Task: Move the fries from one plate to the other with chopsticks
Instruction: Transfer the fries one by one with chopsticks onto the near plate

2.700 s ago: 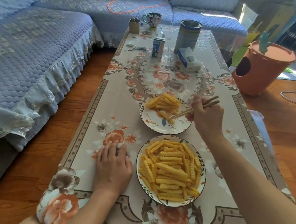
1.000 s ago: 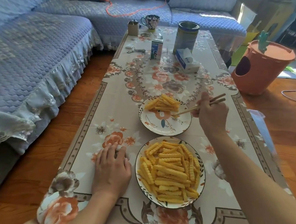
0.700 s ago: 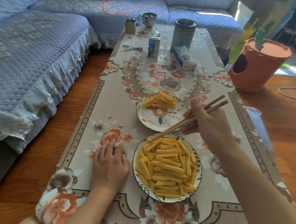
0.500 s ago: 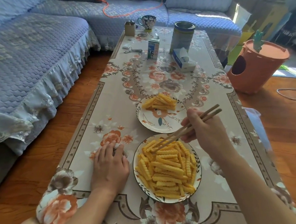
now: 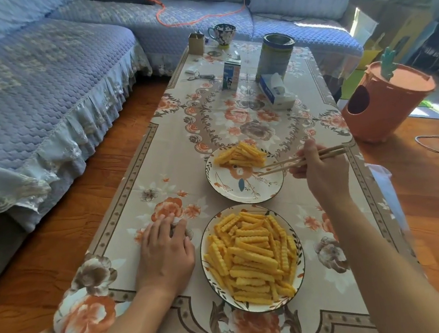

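Right hand [image 5: 322, 174] grips a pair of chopsticks [image 5: 301, 160], fingers curled round the shafts. Tips point left, slightly parted, over the far plate [image 5: 245, 190], just beside its small pile of fries [image 5: 240, 155]. Cannot tell whether the tips touch the pile; no fry visible between them.

Near plate [image 5: 204, 254] is heaped with crinkle-cut fries [image 5: 252, 255] and sits just short of the far plate, rims nearly touching.

Left hand [image 5: 165, 256] lies flat, palm down, fingers relaxed on the flowered cloth of the bench [image 5: 124, 203], just left of the near plate, holding nothing.

Far end of bench: tin can [image 5: 274, 54], tissue pack [image 5: 277, 91], small carton [image 5: 231, 77], cup [image 5: 222, 33], scissors [image 5: 199, 76]. Orange bin [image 5: 384, 100] on the floor to the right.
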`<action>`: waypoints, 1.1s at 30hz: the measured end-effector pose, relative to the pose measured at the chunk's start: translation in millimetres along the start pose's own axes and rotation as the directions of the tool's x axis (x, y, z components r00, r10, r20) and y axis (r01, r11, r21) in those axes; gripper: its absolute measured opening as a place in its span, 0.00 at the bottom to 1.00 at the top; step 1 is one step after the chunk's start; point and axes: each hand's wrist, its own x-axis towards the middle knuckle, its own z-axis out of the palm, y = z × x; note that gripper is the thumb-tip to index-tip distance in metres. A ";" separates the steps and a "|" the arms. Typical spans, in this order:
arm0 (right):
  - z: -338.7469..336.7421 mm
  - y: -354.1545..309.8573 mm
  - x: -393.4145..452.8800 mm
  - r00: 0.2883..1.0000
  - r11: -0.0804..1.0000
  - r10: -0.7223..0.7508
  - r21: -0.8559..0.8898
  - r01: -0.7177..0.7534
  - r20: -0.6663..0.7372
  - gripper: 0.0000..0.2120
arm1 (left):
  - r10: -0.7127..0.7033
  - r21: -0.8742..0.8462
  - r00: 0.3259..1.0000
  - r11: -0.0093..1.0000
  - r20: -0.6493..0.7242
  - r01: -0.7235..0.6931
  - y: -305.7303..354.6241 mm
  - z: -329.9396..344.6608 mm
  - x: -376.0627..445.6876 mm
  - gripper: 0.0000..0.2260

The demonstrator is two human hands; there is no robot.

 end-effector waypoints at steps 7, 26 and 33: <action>24.2 10.6 7.3 0.999 1.000 -0.022 0.016 0.022 -0.028 0.15 | 0.005 0.005 1.000 1.000 0.005 -0.005 0.0 0.3 0.9 0.23; 37.6 -10.8 23.4 0.997 0.996 -0.050 0.074 0.053 -0.055 0.15 | -0.007 -0.019 1.000 1.000 0.006 0.007 0.3 0.2 1.2 0.22; 21.7 -5.0 16.6 1.000 0.999 -0.012 0.030 0.012 -0.024 0.21 | 0.004 -0.011 1.000 1.000 0.003 -0.004 0.4 -0.1 1.2 0.23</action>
